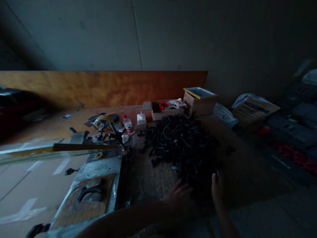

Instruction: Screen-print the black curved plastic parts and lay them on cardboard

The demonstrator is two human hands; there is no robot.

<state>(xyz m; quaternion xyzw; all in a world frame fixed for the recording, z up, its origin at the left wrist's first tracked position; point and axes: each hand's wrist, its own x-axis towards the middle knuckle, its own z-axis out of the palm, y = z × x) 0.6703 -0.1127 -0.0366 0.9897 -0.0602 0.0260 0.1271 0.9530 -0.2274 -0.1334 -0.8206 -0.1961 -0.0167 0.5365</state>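
Observation:
My left hand [177, 192] reaches in from the lower left on a bare forearm. Its fingers are spread and lie at the near edge of a large pile of small black parts [182, 143] on a wooden board; it holds nothing. Just right of it, a bare limb that looks like my foot [218, 185] points toward the same pile. My right hand does not show. The picture is very dark, so fine detail is lost.
A hand press on a metal base plate [97, 172] with a long lever [59, 148] stands at the left. Behind it are a tape roll [102, 120], a water bottle [128, 125] and a tissue pack [141, 118]. Cardboard boxes [199, 100] line the wall; bags and crates fill the right.

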